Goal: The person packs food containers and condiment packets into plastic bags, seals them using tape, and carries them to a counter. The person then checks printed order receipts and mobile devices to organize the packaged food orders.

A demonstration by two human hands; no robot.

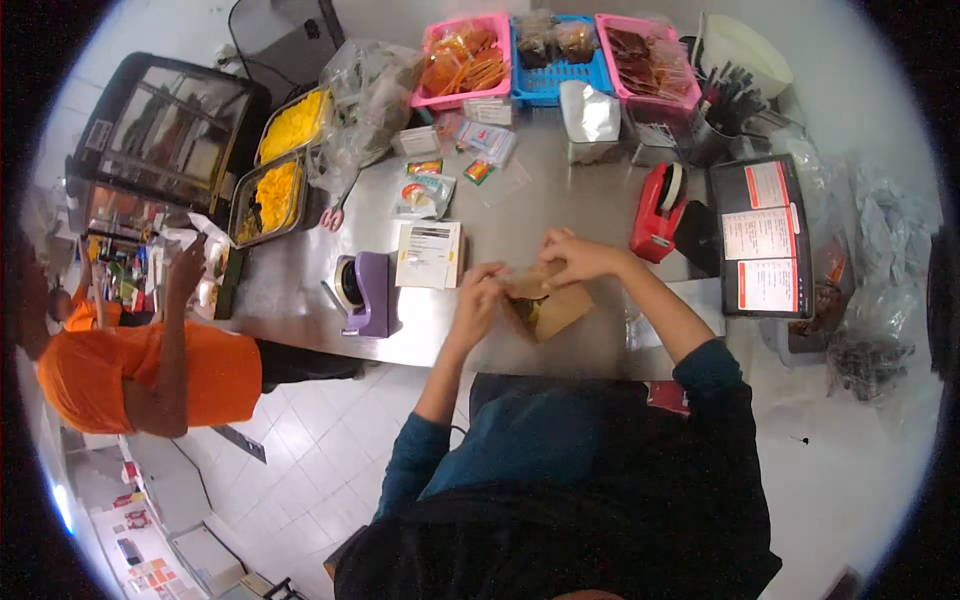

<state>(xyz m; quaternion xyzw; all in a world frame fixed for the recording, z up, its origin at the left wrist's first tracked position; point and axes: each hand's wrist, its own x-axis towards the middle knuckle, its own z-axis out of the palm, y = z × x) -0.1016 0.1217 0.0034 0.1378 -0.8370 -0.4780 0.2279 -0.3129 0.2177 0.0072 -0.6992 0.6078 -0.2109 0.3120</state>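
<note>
A small brown cardboard food box [566, 313] stands on the steel counter in front of me, its top partly open with something dark and yellowish inside. My left hand [482, 297] pinches the box's left upper edge, fingers closed. On the far side, my right hand [574, 257] has its fingers bent over the lid flap and grips it. The fingertips hide part of the flap. Just left of my hands lies a white-topped box [429, 254] with a printed label. Further left is a purple tape dispenser [371, 294].
A red tape dispenser [657, 212] and a tablet [760, 237] stand at right. Pink baskets [415, 98] and a blue basket [555, 92] line the back. Scissors [333, 215] lie near trays of yellow food [240, 236]. A person in orange [200, 375] works at left.
</note>
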